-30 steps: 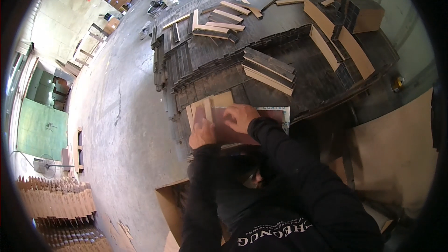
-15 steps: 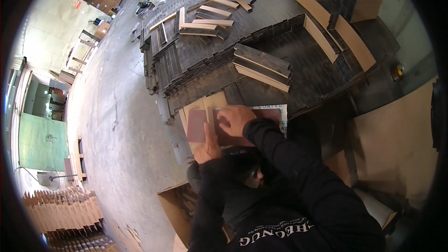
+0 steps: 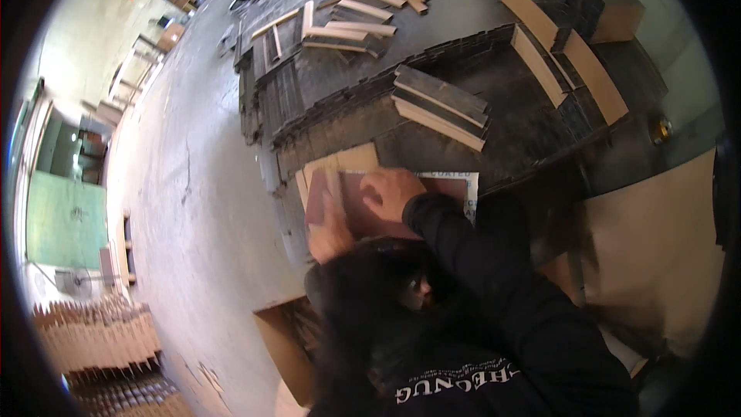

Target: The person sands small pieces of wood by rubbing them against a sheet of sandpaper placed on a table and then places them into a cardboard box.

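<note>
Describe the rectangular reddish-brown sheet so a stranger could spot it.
Find the broad, dark, layered stack. At its near edge, under the person's right hand, lies the rectangular reddish-brown sheet. Its reddish colour sets it apart from the narrow tan strips beyond.

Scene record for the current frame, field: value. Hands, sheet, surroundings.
left hand: blurred, at a pale strip; grip unclear
right hand: on the reddish-brown sheet, fingers bent
sheet position: partly over a pale board
beyond sheet: pale-edged dark strips lying together
lower left: open brown box
sleeves: black
</note>
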`<move>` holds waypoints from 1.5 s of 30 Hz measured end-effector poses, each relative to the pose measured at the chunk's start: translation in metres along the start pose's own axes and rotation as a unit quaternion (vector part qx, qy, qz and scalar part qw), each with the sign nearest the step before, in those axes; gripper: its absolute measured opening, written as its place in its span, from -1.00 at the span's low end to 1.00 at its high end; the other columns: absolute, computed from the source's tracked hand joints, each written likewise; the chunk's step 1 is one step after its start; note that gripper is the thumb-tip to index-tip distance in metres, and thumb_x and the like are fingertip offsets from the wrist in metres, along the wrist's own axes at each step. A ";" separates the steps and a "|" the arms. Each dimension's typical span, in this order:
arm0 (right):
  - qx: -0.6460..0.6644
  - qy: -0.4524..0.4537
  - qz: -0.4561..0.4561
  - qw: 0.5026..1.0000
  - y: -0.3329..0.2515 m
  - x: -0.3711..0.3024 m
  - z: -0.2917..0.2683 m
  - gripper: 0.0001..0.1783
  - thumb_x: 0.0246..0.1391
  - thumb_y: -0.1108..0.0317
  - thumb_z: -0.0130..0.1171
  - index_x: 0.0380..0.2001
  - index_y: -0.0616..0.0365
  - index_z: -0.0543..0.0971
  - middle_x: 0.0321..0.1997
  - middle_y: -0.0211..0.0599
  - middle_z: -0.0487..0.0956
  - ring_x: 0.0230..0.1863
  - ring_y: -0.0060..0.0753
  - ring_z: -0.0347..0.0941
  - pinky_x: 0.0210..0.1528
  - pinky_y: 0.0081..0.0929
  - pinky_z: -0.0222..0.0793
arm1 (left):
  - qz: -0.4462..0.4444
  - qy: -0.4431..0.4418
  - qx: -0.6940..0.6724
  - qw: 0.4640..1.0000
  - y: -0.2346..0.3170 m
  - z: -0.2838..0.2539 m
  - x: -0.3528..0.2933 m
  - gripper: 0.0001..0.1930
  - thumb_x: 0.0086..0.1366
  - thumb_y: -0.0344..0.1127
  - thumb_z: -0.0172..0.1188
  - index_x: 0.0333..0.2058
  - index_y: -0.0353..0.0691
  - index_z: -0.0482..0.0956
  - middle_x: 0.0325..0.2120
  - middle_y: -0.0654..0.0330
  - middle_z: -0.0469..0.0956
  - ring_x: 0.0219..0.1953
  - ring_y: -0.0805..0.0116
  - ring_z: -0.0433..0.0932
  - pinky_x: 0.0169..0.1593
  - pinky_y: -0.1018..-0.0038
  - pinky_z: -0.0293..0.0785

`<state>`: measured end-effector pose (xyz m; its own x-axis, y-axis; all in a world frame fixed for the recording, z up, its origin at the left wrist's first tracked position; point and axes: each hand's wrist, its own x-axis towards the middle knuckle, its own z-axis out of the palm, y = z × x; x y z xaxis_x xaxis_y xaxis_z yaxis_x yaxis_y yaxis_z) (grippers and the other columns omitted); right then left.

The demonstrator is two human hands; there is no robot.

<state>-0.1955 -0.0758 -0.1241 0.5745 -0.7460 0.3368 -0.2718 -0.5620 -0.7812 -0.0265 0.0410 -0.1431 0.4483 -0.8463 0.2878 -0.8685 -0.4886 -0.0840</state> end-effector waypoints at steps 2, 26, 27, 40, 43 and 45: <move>-0.009 -0.010 -0.006 1.000 -0.007 0.001 0.009 -0.82 -0.21 0.26 0.16 -0.48 0.05 0.45 -0.42 -0.27 0.48 -0.32 -0.13 0.42 -0.27 -0.24 0.32 | -0.111 -0.126 0.011 0.986 -0.028 0.008 0.069 -0.50 0.22 -0.17 -0.14 0.17 0.26 0.10 -0.49 -0.14 0.50 -0.39 -0.19 0.46 -0.39 0.14 0.40; 0.042 0.004 0.032 0.999 0.030 0.003 0.016 -0.76 -0.17 0.18 0.10 -0.47 0.10 0.49 -0.40 -0.18 0.52 -0.29 -0.16 0.45 -0.29 -0.27 0.36 | 0.284 0.033 -0.364 0.886 0.146 -0.098 0.061 -0.41 -0.02 -0.46 0.06 0.08 -0.22 0.24 0.02 -0.02 0.26 0.07 0.03 0.24 0.12 0.31 0.17; 0.026 0.006 0.032 0.999 0.024 0.002 0.009 -0.75 -0.16 0.17 0.10 -0.46 0.11 0.49 -0.39 -0.16 0.52 -0.29 -0.15 0.45 -0.28 -0.26 0.37 | 0.375 0.078 -0.274 0.882 0.168 -0.087 0.089 -0.32 -0.07 -0.51 0.03 0.13 -0.25 0.14 0.09 0.00 0.18 0.11 0.04 0.17 0.15 0.30 0.13; -0.019 -0.021 0.075 0.997 0.014 -0.008 -0.006 -0.63 -0.06 0.06 0.01 -0.36 0.14 0.54 -0.30 -0.02 0.54 -0.23 -0.05 0.45 -0.22 -0.23 0.37 | 0.477 -0.041 -0.033 0.877 0.246 -0.084 0.173 -0.56 -0.08 -0.38 0.23 -0.15 -0.07 0.37 -0.05 0.13 0.38 0.15 0.16 0.18 0.24 0.14 -0.08; -0.027 -0.061 0.134 0.989 0.011 -0.003 -0.003 -0.61 -0.06 0.05 0.02 -0.36 0.17 0.53 -0.29 -0.01 0.54 -0.20 -0.01 0.44 -0.17 -0.21 0.37 | 0.495 0.036 -0.094 0.863 0.240 -0.097 0.165 -0.67 -0.04 -0.30 0.24 -0.29 -0.12 0.35 -0.21 0.08 0.47 -0.02 0.12 0.38 0.15 0.20 0.12; -0.024 -0.088 0.169 0.981 0.000 -0.003 -0.011 -0.61 -0.07 0.06 0.04 -0.36 0.19 0.53 -0.28 -0.02 0.54 -0.17 -0.02 0.44 -0.16 -0.20 0.37 | 0.453 0.011 -0.101 0.886 0.233 -0.098 0.166 -0.68 -0.02 -0.20 0.25 -0.33 -0.13 0.33 -0.30 0.08 0.49 -0.17 0.10 0.45 -0.06 0.23 0.29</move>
<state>-0.2057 -0.0777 -0.1189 0.5687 -0.8217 -0.0373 -0.5032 -0.3117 -0.8060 -0.1751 -0.1923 -0.0214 -0.4542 -0.8662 0.2084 -0.8908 0.4387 -0.1183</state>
